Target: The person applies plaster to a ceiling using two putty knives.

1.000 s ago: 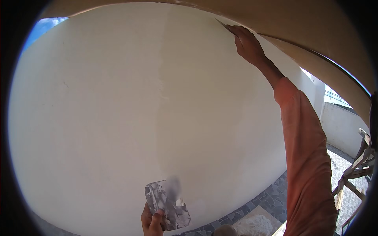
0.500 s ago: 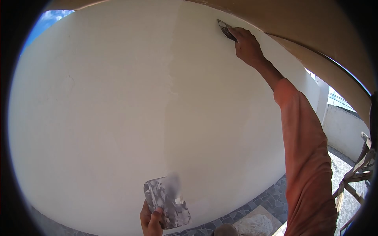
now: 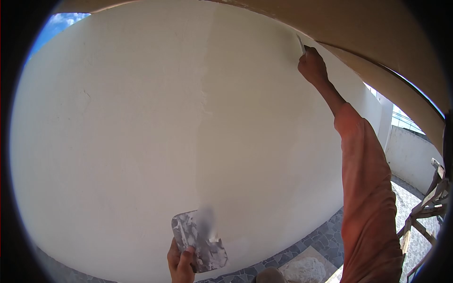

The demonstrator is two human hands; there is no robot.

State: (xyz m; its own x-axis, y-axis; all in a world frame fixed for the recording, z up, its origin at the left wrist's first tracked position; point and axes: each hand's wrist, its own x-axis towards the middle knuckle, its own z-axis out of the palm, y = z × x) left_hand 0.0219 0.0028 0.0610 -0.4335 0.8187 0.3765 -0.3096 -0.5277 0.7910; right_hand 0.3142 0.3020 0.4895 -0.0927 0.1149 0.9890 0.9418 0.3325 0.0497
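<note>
High on the right of the pale wall (image 3: 141,118), my right hand (image 3: 313,66) is wrapped round the handle of a putty knife (image 3: 301,45), whose blade is seen nearly edge-on against the wall, close under the ceiling edge. A beige, darker-toned area covers the wall's middle and right part. At the bottom, my left hand (image 3: 182,264) grips a flat plate (image 3: 198,245) smeared with grey and white paste, its thumb on top. A blurred grey spot hides part of the plate's upper edge.
A brown overhang (image 3: 368,28) spans the upper right. Wooden trestle pieces (image 3: 424,212) stand at the right edge. Below the wall lies a grey stone-patterned floor (image 3: 325,236) with a white-stained board (image 3: 309,269). A low wall (image 3: 410,146) stands farther back.
My right hand has moved right and slightly down with the putty knife, and the blade has turned from showing its face to nearly edge-on. My left hand and the plate have barely moved.
</note>
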